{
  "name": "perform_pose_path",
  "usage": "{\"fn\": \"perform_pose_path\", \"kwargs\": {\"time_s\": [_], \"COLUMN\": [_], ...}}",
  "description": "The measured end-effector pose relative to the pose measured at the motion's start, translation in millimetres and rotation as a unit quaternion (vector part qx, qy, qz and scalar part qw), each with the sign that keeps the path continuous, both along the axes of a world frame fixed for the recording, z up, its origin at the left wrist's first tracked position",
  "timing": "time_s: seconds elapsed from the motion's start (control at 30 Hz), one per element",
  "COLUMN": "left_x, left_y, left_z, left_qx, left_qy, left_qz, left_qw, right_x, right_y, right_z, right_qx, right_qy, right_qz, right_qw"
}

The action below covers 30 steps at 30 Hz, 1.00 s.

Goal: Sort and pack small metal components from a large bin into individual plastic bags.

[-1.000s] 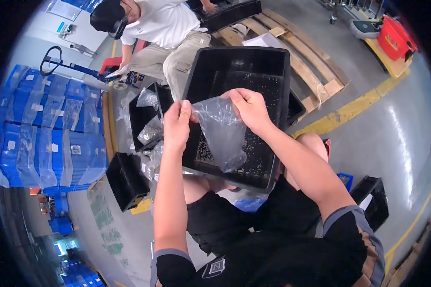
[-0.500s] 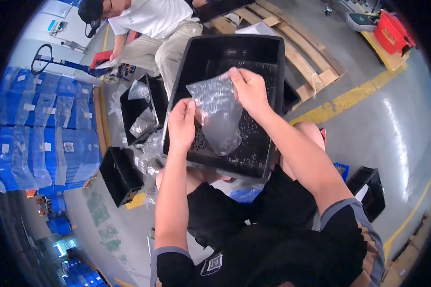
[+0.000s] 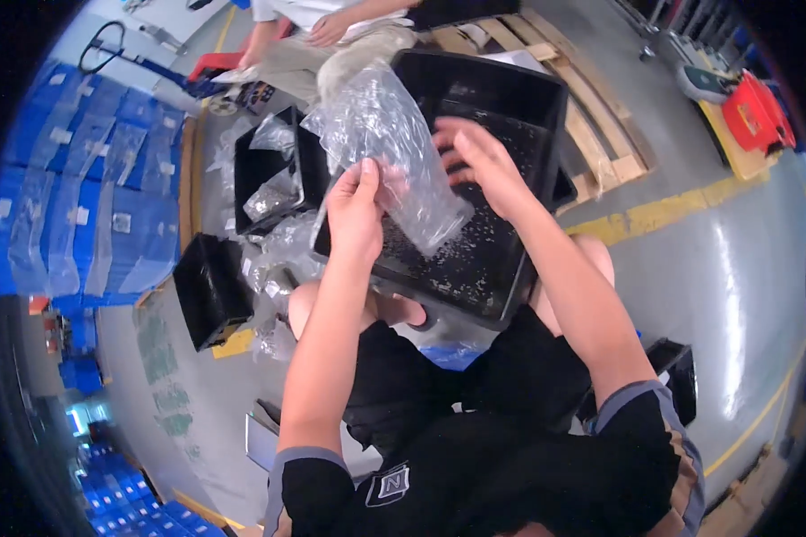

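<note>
Left hand (image 3: pixel 356 215): pinching the clear bag (image 3: pixel 376 112), lol crinkly
Right hand (image 3: pixel 488 166): spread loosely at bag's 3 o'clock, can't tell if touching
Clear bag: left hand's 1 o'clock, partly over black tub (image 3: pixel 475 80)

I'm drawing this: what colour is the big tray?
The tray is black, clearest in head view.

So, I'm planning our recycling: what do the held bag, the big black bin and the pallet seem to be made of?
Bag: likely thin, glossy plastic film; it is see-through and crinkled with bright highlights. Black bin: probably smooth moulded plastic, from its soft sheen, though coated metal isn't ruled out. Pallet: seemingly bare, matt wood, judging by its pale brown colour.
</note>
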<state>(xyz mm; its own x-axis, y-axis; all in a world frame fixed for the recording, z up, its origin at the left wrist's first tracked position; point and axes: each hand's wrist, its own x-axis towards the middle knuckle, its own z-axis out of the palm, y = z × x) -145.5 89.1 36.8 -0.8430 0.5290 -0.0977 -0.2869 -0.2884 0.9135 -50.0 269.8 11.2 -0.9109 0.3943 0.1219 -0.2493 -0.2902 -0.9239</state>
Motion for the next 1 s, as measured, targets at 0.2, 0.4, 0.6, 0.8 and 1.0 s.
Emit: {"fn": "perform_pose_path", "kwargs": {"time_s": [0.2, 0.4, 0.6, 0.8, 1.0], "left_x": [-10.2, -5.1, 30.5, 55.4, 30.7], "left_y": [-11.9, -27.5, -47.7, -23.0, -28.7], "left_z": [12.4, 5.8, -11.1, -8.9, -6.7], "left_qx": [0.111, 0.108, -0.161, -0.324, -0.352], "left_qy": [-0.020, -0.035, 0.125, 0.399, 0.515], "left_qz": [0.063, 0.051, 0.318, 0.112, 0.131], "left_qw": [0.992, 0.992, 0.926, 0.850, 0.770], "right_x": [13.4, 10.6, -4.6, 0.4, 15.1], "right_y": [-12.7, -25.7, -41.3, -52.2, -42.7], "right_z": [-0.4, 5.9, -17.4, -10.3, 2.4], "right_qx": [0.011, 0.009, 0.166, 0.266, 0.400], "right_qy": [-0.052, -0.031, -0.119, -0.090, -0.126], "right_qz": [0.221, 0.153, -0.061, 0.055, -0.021], "right_qw": [0.974, 0.988, 0.977, 0.958, 0.908]}}
